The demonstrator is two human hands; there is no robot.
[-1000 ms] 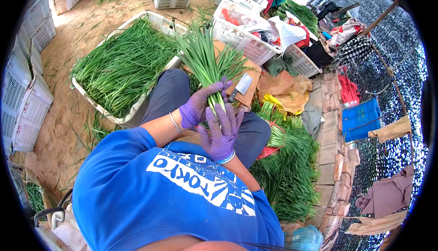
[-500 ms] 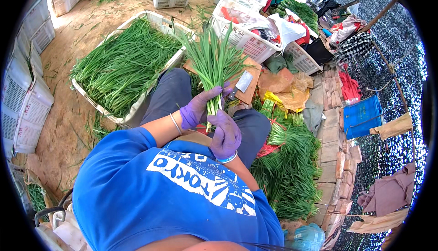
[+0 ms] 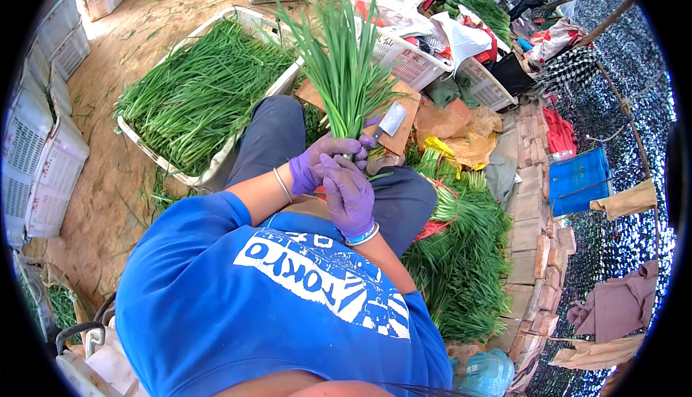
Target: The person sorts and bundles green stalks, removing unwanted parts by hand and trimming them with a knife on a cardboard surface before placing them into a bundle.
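Observation:
Both my hands wear purple gloves. My left hand point(image 3: 316, 163) is closed round the lower stems of a bunch of garlic chives point(image 3: 344, 83), whose green leaves fan upward, away from me. My right hand point(image 3: 352, 201) presses against it from below, its fingers closed over the stem ends, which it mostly hides. Beyond the hands, a cleaver point(image 3: 391, 119) lies on a wooden board point(image 3: 409, 114), its handle toward my fingers. Tied bundles of chives point(image 3: 461, 253) are heaped by my right knee.
A white crate point(image 3: 130, 136) of loose chives stands at my left. More crates point(image 3: 404, 58), one filled with bags and cloth, stand ahead. Stacked crates point(image 3: 61, 166) line the far left. Bricks point(image 3: 530, 253) and a blue container point(image 3: 579, 181) are at right, by dark netting.
The bunch has risen a little and stands more upright. My right hand has moved up to meet my left at the stems. My view has shifted slightly.

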